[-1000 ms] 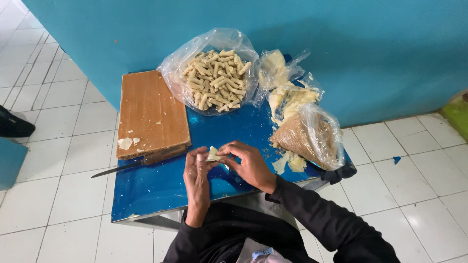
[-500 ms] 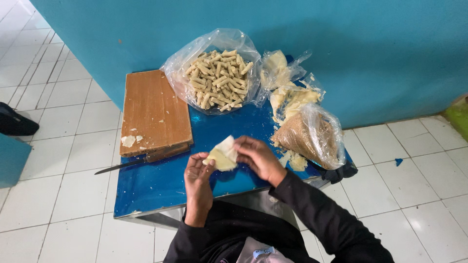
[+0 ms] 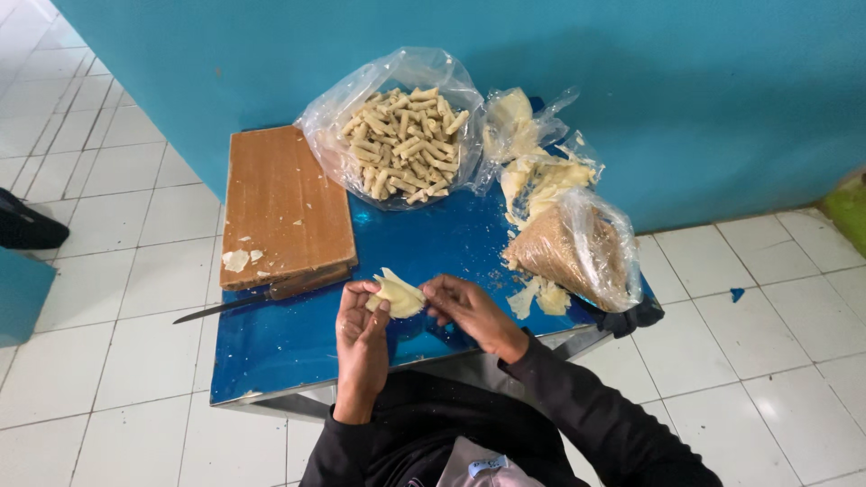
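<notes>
Over the front of a blue table (image 3: 298, 352) my left hand (image 3: 359, 335) and my right hand (image 3: 469, 311) together hold a pale yellow wrapper sheet (image 3: 399, 294), folded between the fingertips. The left hand's fingers curl under it, the right hand's fingertips pinch its right edge. A clear plastic bag of several finished pale rolls (image 3: 404, 144) lies at the table's back. To the right a clear bag of brown filling (image 3: 568, 251) rests on its side, and a bag of loose pale wrapper sheets (image 3: 532, 167) sits behind it.
A wooden cutting board (image 3: 281, 206) with a few wrapper scraps lies on the table's left. A knife (image 3: 262, 296) rests along its front edge, blade pointing left. Wrapper scraps (image 3: 537, 298) lie by the filling bag. White tiled floor surrounds the table; a teal wall stands behind.
The wrapper sheet, first a small piece pinched between the hands, has been opened out and is now held folded between both hands. The hands have stayed above the table's front.
</notes>
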`<state>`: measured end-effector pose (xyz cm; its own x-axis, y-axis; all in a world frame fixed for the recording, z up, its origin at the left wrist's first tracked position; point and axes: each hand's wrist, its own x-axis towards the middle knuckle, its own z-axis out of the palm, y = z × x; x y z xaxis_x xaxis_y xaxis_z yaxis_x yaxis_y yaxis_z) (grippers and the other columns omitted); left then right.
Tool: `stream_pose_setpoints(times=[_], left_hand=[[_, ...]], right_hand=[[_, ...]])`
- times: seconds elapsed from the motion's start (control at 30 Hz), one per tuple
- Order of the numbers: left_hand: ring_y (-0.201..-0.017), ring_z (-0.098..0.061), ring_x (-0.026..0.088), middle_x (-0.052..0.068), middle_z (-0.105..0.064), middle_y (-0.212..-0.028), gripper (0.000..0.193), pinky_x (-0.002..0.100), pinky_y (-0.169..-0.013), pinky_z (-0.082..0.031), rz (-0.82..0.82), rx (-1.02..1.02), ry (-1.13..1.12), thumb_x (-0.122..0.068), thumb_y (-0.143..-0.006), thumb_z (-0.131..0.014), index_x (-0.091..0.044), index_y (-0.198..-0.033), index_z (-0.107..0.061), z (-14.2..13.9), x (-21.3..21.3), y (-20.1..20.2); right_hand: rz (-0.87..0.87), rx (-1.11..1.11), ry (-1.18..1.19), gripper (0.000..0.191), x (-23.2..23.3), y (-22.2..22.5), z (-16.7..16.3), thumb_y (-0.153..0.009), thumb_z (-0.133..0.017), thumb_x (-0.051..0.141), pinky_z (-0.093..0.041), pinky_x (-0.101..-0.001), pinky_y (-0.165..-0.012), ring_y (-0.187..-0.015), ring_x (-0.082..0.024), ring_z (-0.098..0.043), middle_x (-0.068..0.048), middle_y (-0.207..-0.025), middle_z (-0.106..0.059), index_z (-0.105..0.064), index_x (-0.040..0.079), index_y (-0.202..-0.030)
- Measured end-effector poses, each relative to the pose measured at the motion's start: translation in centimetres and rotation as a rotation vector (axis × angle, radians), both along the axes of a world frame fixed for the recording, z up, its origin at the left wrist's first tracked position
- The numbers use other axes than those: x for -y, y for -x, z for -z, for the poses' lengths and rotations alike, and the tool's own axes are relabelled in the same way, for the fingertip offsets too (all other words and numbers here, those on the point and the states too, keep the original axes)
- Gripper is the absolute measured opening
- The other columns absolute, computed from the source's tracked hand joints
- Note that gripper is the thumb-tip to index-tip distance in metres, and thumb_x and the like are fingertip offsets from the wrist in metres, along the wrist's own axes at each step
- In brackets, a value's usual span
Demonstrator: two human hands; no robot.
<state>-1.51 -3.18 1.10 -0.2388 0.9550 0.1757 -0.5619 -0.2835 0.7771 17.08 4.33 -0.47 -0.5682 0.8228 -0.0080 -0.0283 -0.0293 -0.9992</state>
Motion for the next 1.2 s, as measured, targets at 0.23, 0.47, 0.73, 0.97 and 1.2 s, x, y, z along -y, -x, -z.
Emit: stream_pose_setpoints(times=[0.23,0.47,0.73,0.97,1.2], left_hand=[[-0.102,-0.058,0.013,0.007,-0.060,-0.110,0.020,0.028,-0.090,-0.046,0.062,-0.013,-0.003,0.006,-0.101,-0.056,-0.005,-0.117,-0.054,0.3,0.4,-0.2],[-0.106,-0.062,0.015,0.007,-0.061,-0.115,0.019,0.031,-0.092,-0.051,0.075,0.006,-0.028,0.007,-0.100,-0.054,-0.005,-0.116,-0.054,0.2,0.8,-0.1],[-0.103,-0.066,0.015,0.008,-0.063,-0.116,0.020,0.032,-0.088,-0.056,-0.076,0.015,0.075,0.006,-0.100,-0.053,-0.005,-0.117,-0.055,0.7,1.2,1.3],[-0.103,-0.066,0.014,0.010,-0.064,-0.123,0.024,0.030,-0.090,-0.055,-0.083,0.049,0.088,-0.001,-0.104,-0.054,0.001,-0.128,-0.057,1.0,1.2,1.6],[-0.109,-0.066,0.013,0.009,-0.066,-0.129,0.034,0.029,-0.093,-0.055,-0.064,0.025,0.128,-0.006,-0.104,-0.049,0.006,-0.135,-0.055,1.2,0.4,1.0]], right_hand=[[0.073,-0.445,0.310,0.013,-0.5,0.5,1.7,-0.103,-0.066,0.014,-0.048,-0.0256,-0.080,-0.090,-0.008,-0.061,-0.001,-0.101,-0.067,-0.062,0.007,-0.114],[0.140,-0.488,0.370,0.023,-0.1,0.8,1.5,-0.099,-0.063,0.007,-0.051,-0.0262,-0.084,-0.099,-0.009,-0.065,-0.001,-0.106,-0.069,-0.059,0.009,-0.122],[0.375,-0.605,0.182,0.031,-5.1,-1.5,0.7,-0.099,-0.067,0.002,-0.053,-0.0268,-0.077,-0.093,-0.014,-0.065,-0.006,-0.109,-0.068,-0.058,0.005,-0.129],[0.382,0.185,-0.809,0.018,-4.8,1.8,-1.2,-0.104,-0.065,0.011,-0.056,-0.0270,-0.072,-0.081,-0.016,-0.070,-0.008,-0.118,-0.073,-0.060,0.006,-0.120],[0.187,0.155,-0.775,0.026,-0.7,2.6,-4.8,-0.098,-0.067,0.009,-0.060,-0.0344,-0.081,-0.097,-0.022,-0.074,-0.008,-0.111,-0.073,-0.065,0.007,-0.124]])
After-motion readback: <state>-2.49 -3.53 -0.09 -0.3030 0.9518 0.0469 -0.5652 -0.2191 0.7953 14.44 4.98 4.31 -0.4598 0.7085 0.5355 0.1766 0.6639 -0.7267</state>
